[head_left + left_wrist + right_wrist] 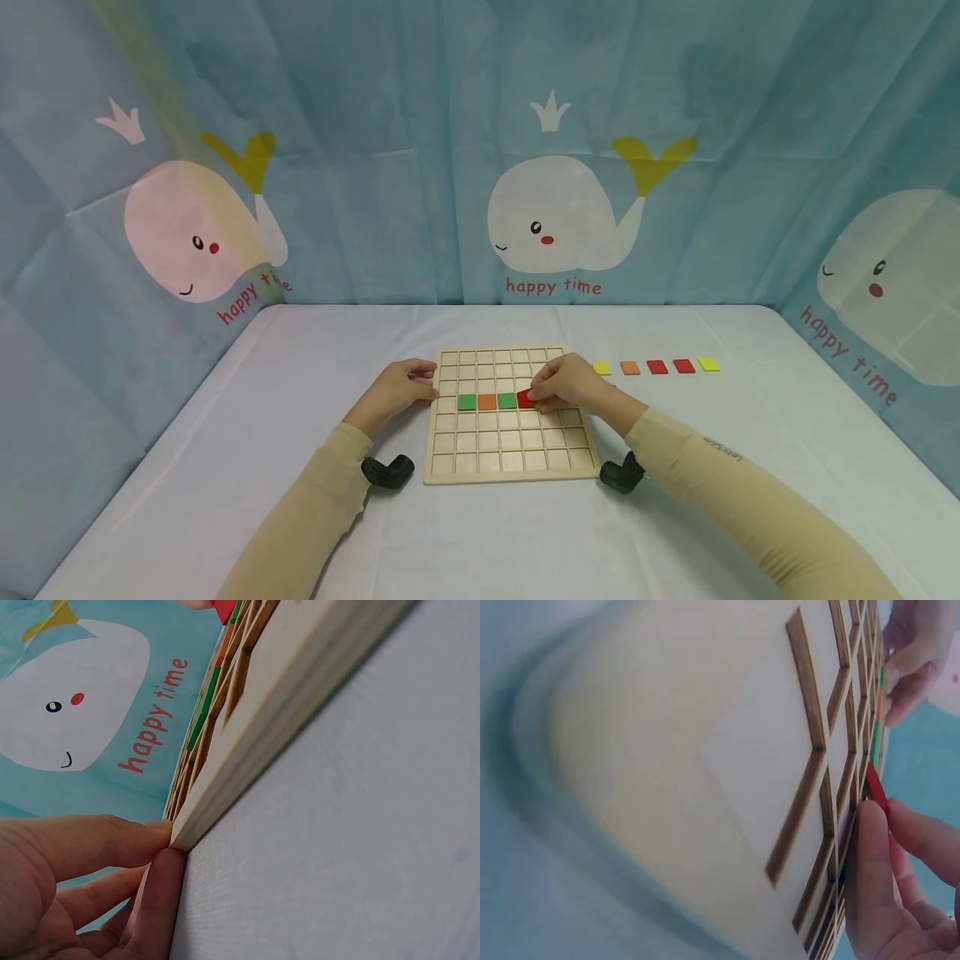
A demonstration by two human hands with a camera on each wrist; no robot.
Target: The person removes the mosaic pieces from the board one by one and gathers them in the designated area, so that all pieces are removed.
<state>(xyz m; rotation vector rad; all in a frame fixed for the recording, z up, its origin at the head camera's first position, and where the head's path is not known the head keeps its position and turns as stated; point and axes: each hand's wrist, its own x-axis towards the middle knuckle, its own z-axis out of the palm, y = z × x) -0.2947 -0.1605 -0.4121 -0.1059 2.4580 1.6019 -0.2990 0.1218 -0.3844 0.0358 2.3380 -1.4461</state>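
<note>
A wooden grid board [510, 477] lies on the table with a row of square tiles in its cells: a green tile [467, 402], an orange tile [487, 402] and another green tile [507, 401]. At the right end of that row, my right hand [566, 385] pinches a red tile [525, 399] between thumb and fingers. The right wrist view shows this red tile [876, 787] tilted, its lower edge at the grid. My left hand [396, 392] is at the board's left side. Up close, its thumb and a finger [161, 892] pinch the board's edge.
Right of the board, a spaced row of loose tiles lies on the white table [300, 417]: a yellow tile [602, 368], an orange tile [630, 367], two red tiles [657, 367] and another yellow tile [708, 364]. A blue curtain [375, 167] with whales hangs behind.
</note>
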